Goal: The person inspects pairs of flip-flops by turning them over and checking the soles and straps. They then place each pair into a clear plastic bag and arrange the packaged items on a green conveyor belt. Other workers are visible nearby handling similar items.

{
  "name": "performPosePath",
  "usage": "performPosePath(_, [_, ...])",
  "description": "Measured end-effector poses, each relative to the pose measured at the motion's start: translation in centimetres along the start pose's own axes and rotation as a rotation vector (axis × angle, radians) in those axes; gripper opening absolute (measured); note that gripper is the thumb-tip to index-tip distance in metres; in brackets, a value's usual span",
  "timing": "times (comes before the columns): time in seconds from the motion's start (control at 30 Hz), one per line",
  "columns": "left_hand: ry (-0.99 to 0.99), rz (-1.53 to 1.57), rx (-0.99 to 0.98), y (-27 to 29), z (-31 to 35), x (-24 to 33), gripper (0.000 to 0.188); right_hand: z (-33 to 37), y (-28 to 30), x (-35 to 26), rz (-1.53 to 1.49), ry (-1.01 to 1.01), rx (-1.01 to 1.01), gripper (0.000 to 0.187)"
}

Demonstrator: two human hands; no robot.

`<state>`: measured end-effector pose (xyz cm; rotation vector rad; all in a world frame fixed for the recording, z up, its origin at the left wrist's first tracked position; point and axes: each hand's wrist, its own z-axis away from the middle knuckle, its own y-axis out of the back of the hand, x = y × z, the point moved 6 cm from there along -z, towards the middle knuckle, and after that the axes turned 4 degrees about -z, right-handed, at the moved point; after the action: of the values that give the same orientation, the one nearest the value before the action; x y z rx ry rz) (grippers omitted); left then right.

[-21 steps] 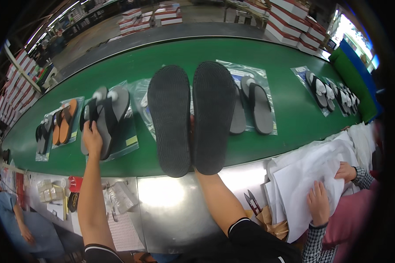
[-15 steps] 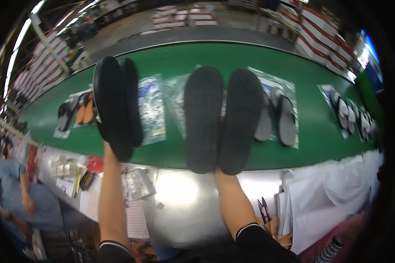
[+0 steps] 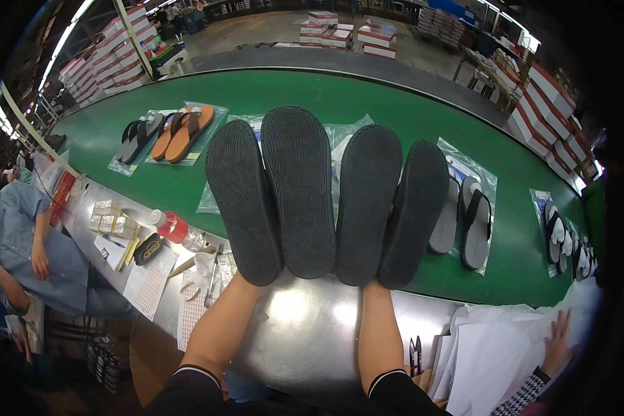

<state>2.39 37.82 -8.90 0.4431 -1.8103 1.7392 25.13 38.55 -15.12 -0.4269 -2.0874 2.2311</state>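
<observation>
Two pairs of black-soled sandals are held up side by side, their ridged soles facing me and their straps hidden. My left forearm (image 3: pixel 218 322) runs up behind the left pair of sandals (image 3: pixel 298 197); that hand grips them from behind, fingers out of sight. Behind the right pair of sandals (image 3: pixel 369 208), at the top of my right forearm (image 3: pixel 379 329), my right hand is likewise covered while holding them. Beyond them lies a green belt (image 3: pixel 291 87). On it, grey thong sandals (image 3: pixel 475 232) lie on a clear plastic bag just right of my right pair.
Orange sandals (image 3: pixel 180 135) and grey sandals (image 3: pixel 140 139) lie on bags at left; more pairs (image 3: pixel 555 232) at far right. The metal bench holds a red-labelled bottle (image 3: pixel 172 227), snips (image 3: pixel 414 355) and white paper (image 3: pixel 489 347). A co-worker's hand (image 3: pixel 560 343) touches the paper; another person (image 3: pixel 38 236) is at left.
The left pair has turned from edge-on to soles facing me and come close beside the right pair. The right pair's soles are angled slightly apart now. My view has shifted too.
</observation>
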Motion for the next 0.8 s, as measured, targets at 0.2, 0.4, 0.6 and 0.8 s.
performPosePath(0.2, [0.0,-0.027,0.003,0.3,-1.1,-0.1,0.035,-0.2,0.5,0.6,-0.006,0.004,0.013,0.037])
performPosePath(0.4, [0.019,-0.058,0.018,1.1,-0.3,0.3,0.035,-0.3,0.3,0.8,-0.038,0.003,0.023,0.036])
performPosePath(0.6, [0.031,-0.082,0.022,1.1,0.5,0.3,0.036,-0.9,1.0,1.1,-0.042,0.017,0.032,0.036])
performPosePath(0.8, [-0.02,-0.114,0.026,1.3,-0.6,2.7,0.036,-0.9,-1.3,-0.4,0.033,0.061,0.002,0.036])
